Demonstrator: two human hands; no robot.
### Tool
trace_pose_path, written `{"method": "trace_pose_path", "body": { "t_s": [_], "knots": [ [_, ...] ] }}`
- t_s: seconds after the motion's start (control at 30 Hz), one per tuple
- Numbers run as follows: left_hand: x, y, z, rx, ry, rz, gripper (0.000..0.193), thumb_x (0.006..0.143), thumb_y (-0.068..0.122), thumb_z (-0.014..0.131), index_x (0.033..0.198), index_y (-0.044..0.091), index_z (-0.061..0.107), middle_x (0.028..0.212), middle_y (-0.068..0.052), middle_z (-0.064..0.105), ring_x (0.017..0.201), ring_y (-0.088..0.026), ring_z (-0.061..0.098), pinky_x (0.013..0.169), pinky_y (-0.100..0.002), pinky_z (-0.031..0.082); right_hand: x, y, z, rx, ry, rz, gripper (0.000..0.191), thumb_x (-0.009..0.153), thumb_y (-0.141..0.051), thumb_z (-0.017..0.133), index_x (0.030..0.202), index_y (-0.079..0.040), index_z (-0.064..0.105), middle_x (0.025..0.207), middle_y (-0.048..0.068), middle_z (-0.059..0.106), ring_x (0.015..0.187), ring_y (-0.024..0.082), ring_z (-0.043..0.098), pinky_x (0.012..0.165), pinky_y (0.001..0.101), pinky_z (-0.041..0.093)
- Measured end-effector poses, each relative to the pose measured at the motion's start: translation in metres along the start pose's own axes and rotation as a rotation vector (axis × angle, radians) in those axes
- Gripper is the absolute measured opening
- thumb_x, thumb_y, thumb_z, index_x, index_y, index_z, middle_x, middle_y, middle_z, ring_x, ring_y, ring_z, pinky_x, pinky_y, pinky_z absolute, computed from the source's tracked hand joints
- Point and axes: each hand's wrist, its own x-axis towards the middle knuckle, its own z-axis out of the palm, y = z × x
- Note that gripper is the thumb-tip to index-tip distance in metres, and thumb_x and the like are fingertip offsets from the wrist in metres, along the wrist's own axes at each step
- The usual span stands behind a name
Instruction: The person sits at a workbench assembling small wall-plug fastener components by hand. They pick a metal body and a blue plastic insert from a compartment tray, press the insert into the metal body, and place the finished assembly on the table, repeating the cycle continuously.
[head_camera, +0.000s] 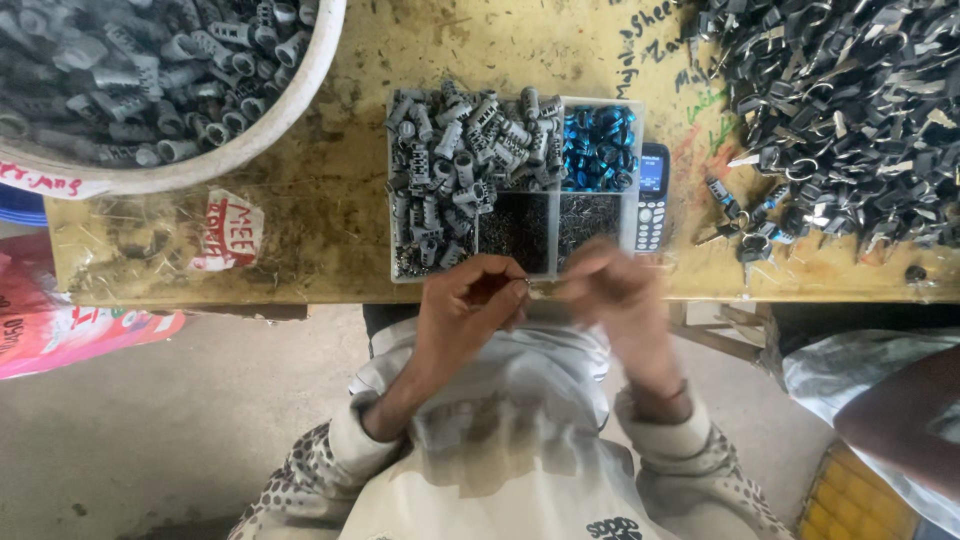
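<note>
My left hand (470, 305) is curled at the near edge of the bench, its fingertips pinched on a small metal piece (531, 289). My right hand (615, 290) is blurred and meets it from the right, fingers closed toward the same small piece. Both hands hover just in front of a clear divided tray (633, 215) that holds grey ribbed metal parts (455, 160), blue ring-shaped parts (598, 147) and two compartments of tiny dark pins (515, 230).
A large white tub (290, 105) of grey ribbed parts sits at the far left. A heap of dark metal clips (840, 110) covers the bench's right side. A small keypad phone (652, 195) lies beside the tray. Another person's arm (900, 420) shows at lower right.
</note>
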Motion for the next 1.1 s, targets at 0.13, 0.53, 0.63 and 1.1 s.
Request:
{"method": "trace_pose_path", "body": {
  "t_s": [0.13, 0.53, 0.63, 1.1],
  "knots": [
    [-0.012, 0.001, -0.001, -0.223, -0.016, -0.026, 0.011, 0.103, 0.0, 0.063, 0.111, -0.006, 0.067, 0.09, -0.01, 0.073, 0.072, -0.014, 0.071, 0.063, -0.029, 0.063, -0.012, 0.003, 0.022, -0.69, -0.041, -0.368, 0.011, 0.091, 0.0, 0.073, 0.097, 0.0, 0.065, 0.095, 0.003, 0.062, 0.073, 0.007, 0.059, 0.06, 0.0221, 0.046],
    [-0.024, 0.013, -0.005, -0.237, -0.18, -0.029, 0.017, 0.103, 0.004, 0.063, 0.118, -0.004, 0.064, 0.105, -0.01, 0.072, 0.089, -0.016, 0.075, 0.07, -0.031, 0.065, -0.029, 0.009, 0.018, -0.333, -0.172, -0.172, 0.006, 0.1, 0.002, 0.062, 0.105, 0.002, 0.06, 0.102, 0.006, 0.058, 0.08, 0.008, 0.064, 0.064, 0.021, 0.052],
    [-0.028, 0.012, -0.005, -0.211, -0.161, 0.019, 0.016, 0.105, 0.002, 0.065, 0.119, -0.004, 0.064, 0.107, -0.011, 0.071, 0.091, -0.016, 0.073, 0.074, -0.031, 0.065, -0.032, 0.016, 0.021, -0.179, -0.16, -0.125, 0.005, 0.105, 0.002, 0.059, 0.109, 0.001, 0.056, 0.102, 0.006, 0.058, 0.081, 0.007, 0.064, 0.067, 0.0212, 0.052],
    [-0.034, 0.025, -0.02, -0.134, -0.121, -0.134, 0.011, 0.095, 0.0, 0.073, 0.105, -0.004, 0.075, 0.084, -0.009, 0.075, 0.071, -0.012, 0.072, 0.064, -0.025, 0.061, -0.032, 0.03, 0.036, -0.729, 0.029, -0.62, 0.029, 0.082, 0.008, 0.08, 0.1, -0.005, 0.062, 0.102, 0.009, 0.066, 0.087, 0.019, 0.068, 0.071, 0.028, 0.056]
  ]
}}
